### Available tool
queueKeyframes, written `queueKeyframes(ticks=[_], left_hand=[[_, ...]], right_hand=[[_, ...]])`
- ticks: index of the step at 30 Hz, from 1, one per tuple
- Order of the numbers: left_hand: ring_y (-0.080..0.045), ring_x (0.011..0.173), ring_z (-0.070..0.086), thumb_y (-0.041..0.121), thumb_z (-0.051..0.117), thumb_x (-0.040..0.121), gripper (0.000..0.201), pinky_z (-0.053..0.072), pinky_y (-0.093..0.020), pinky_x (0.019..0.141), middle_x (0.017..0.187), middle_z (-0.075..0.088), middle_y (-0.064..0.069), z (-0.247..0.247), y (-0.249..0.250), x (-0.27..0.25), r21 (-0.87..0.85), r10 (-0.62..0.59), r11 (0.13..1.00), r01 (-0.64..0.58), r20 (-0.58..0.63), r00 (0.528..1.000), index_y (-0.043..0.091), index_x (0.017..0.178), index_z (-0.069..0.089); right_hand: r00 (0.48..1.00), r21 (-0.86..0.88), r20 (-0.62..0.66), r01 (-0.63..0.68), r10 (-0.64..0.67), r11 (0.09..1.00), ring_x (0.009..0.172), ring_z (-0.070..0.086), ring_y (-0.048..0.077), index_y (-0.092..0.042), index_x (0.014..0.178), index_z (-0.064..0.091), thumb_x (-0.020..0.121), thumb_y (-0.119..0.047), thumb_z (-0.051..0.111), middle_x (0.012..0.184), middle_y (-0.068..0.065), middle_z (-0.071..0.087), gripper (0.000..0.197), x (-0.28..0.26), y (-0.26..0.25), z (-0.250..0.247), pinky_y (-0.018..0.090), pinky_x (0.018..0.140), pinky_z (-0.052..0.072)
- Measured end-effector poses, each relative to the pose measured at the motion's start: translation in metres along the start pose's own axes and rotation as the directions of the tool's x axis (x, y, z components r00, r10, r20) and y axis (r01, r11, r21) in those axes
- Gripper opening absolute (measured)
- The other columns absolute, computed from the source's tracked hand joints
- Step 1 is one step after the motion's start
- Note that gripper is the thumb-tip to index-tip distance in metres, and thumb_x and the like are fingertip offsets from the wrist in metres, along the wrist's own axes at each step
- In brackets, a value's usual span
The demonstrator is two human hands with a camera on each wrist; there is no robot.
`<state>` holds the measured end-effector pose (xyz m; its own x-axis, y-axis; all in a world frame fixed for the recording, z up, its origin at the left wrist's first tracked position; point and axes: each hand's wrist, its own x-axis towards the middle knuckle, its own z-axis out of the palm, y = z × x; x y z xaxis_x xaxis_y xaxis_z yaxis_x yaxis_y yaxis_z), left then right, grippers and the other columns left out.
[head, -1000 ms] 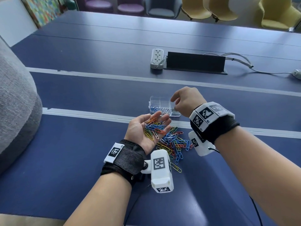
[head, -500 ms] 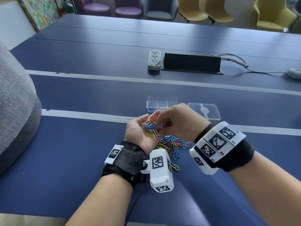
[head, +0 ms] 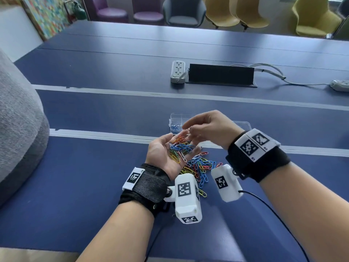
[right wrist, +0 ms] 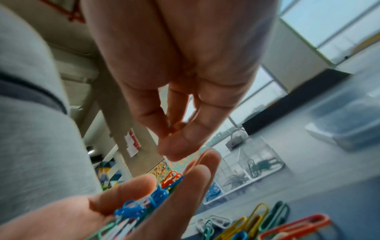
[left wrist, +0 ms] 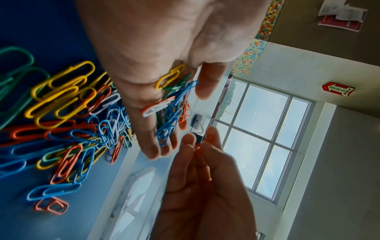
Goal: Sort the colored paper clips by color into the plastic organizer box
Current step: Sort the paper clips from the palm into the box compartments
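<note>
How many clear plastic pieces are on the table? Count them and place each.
2. The organizer box sits just beyond the left hand; the flat lid lies right of it, largely hidden behind the right hand.

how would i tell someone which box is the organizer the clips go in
On the blue table, just beyond the loose pile of clips, sit two clear plastic pieces. The organizer box is the left one, behind the right hand; unlike the flat lid, it has dividers and blue clips inside.
</note>
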<state>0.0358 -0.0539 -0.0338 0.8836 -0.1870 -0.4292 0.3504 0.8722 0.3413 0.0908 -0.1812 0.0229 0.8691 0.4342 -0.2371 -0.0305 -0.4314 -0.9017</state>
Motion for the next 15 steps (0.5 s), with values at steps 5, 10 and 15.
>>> queueKeyframes(ticks=[5, 10, 15], left_hand=[[-0.042, 0.108, 0.056, 0.023, 0.032, 0.095, 0.04, 0.049, -0.051, 0.09, 0.116, 0.06, -0.029, -0.003, 0.002, 0.001, 0.014, -0.052, 0.999, 0.052, 0.008, 0.999, -0.005, 0.11, 0.057], [-0.039, 0.094, 0.062, 0.022, 0.031, 0.097, 0.04, 0.051, -0.052, 0.081, 0.1, 0.064, -0.025, -0.003, 0.001, 0.002, 0.029, -0.049, 0.998, 0.048, 0.018, 0.999, -0.005, 0.101, 0.06], [-0.038, 0.085, 0.065, 0.022, 0.03, 0.097, 0.038, 0.051, -0.053, 0.08, 0.099, 0.062, -0.024, -0.003, -0.001, 0.004, 0.046, -0.048, 0.998, 0.047, 0.003, 0.999, -0.003, 0.098, 0.059]], right_hand=[[0.992, 0.236, -0.067, -0.092, 0.111, 0.967, 0.047, 0.037, 0.011, -0.015, 0.075, 0.053, 0.087, -0.006, 0.051, 0.063, 0.001, 0.044, 0.015, 0.017, 0.0, -0.002, 0.016, 0.039, 0.031], [0.992, -0.279, 0.121, -0.01, 0.046, 0.96, 0.059, 0.066, 0.015, -0.021, 0.089, 0.067, 0.085, -0.016, 0.067, 0.071, 0.0, 0.067, 0.006, 0.018, 0.0, 0.004, 0.028, 0.059, 0.059], [0.997, -0.384, 0.083, 0.027, 0.005, 0.923, 0.052, 0.062, 0.013, -0.017, 0.08, 0.073, 0.083, -0.009, 0.067, 0.065, -0.005, 0.065, 0.011, 0.022, 0.002, 0.009, 0.023, 0.051, 0.057]])
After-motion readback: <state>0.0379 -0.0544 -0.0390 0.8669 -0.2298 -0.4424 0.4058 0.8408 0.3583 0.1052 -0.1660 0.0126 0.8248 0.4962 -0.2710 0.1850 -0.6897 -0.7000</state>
